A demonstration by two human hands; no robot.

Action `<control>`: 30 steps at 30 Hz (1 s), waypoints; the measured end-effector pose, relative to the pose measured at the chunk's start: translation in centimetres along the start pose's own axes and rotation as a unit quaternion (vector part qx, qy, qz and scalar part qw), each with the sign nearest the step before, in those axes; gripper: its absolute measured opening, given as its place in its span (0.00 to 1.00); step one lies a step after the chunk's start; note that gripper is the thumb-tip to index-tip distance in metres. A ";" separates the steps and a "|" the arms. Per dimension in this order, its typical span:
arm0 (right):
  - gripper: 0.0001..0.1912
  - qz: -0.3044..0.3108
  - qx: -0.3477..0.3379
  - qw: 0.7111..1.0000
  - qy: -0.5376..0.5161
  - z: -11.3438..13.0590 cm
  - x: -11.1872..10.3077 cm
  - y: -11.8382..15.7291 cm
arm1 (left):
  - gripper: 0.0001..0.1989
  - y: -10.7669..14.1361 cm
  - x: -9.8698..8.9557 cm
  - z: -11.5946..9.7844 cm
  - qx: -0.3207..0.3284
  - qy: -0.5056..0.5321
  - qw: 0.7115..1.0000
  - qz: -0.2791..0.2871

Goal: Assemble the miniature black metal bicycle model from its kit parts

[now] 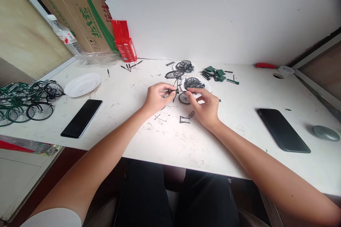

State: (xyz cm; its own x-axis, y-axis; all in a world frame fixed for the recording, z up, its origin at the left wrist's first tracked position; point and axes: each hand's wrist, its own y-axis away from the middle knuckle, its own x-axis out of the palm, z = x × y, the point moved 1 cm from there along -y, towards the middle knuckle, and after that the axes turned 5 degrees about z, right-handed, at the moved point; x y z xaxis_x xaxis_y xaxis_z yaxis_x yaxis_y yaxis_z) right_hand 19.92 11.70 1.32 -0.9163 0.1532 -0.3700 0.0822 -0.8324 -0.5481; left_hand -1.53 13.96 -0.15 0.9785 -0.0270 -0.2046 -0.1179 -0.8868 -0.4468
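Over the middle of the table, my left hand point(157, 97) is closed in a pinch on a partly built black model bicycle point(177, 82). One spoked wheel point(174, 74) of it points away from me. My right hand point(205, 104) pinches a thin dark part reaching to the bicycle's middle; its exact kind is too small to tell. Just under the right fingertips is another spoked wheel point(183, 98), partly covered. A black bracket-shaped piece point(184, 119) and a small mesh-like piece point(191, 114) lie close to my right wrist.
Paper plates hold black wheels point(195, 83) and other dark parts point(185, 66). Green parts point(218, 74) lie at right. Assembled model bicycles point(39, 111), a white plate point(82, 85) and a phone point(82, 118) are left; a black slab-like device point(282, 130) and a mouse point(326, 132) are right.
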 end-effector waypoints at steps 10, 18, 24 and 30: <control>0.09 0.000 -0.032 0.999 -0.001 0.0 0.0 0.0 | 0.08 0.0 0.0 0.2 -0.001 0.008 1.000 -0.002; 0.09 0.008 -0.029 0.999 -0.012 0.0 0.0 0.0 | 0.08 -0.1 0.0 0.3 0.002 0.004 1.000 -0.003; 0.08 0.013 -0.045 0.999 -0.022 0.1 -0.1 0.0 | 0.08 -0.1 0.0 0.4 0.002 0.001 1.000 -0.004; 0.08 0.017 -0.062 0.998 -0.024 -0.2 0.0 0.0 | 0.08 0.0 0.0 0.4 0.001 -0.004 1.000 -0.005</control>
State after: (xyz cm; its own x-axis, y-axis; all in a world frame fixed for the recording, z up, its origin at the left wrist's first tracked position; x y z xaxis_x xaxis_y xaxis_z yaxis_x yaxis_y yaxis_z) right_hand 20.00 11.84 1.20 -0.9296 0.0973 -0.3554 0.1590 -0.7641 -0.6252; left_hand -1.55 14.17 -0.45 0.9780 -0.0150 -0.2078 -0.1092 -0.8864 -0.4499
